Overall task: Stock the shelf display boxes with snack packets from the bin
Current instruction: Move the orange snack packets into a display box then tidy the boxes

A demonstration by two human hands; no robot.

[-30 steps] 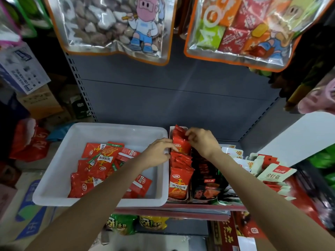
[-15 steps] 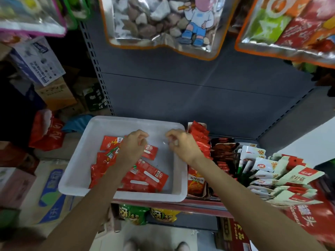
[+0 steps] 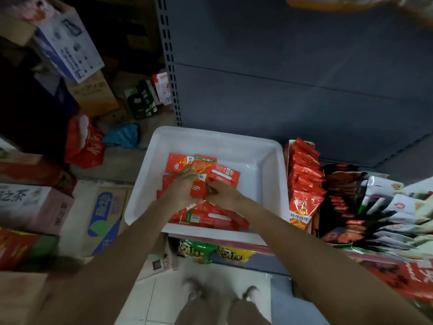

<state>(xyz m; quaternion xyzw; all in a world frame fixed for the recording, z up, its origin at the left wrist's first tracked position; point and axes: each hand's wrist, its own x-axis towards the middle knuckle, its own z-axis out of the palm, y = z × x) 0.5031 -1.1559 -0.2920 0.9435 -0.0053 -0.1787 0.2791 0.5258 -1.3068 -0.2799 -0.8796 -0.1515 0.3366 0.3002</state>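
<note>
A white plastic bin (image 3: 264, 160) sits on the shelf and holds several red snack packets (image 3: 180, 165). Both hands are inside it. My left hand (image 3: 180, 195) and my right hand (image 3: 225, 195) meet over the pile, and their fingers close round a red packet (image 3: 198, 190) held between them. To the right of the bin stands a display box (image 3: 304, 184) packed with upright red packets of the same kind.
More display boxes with dark (image 3: 339, 195) and white packets (image 3: 393, 207) fill the shelf to the right. Cardboard cartons (image 3: 35, 207) and a red bag (image 3: 84, 146) crowd the floor at left. Green and yellow snack bags (image 3: 210, 252) sit on the lower shelf. Grey back panel (image 3: 281, 78) behind.
Both hands left the display box, moved left into the bin and closed on a red packet. The camera has tilted down and left.
</note>
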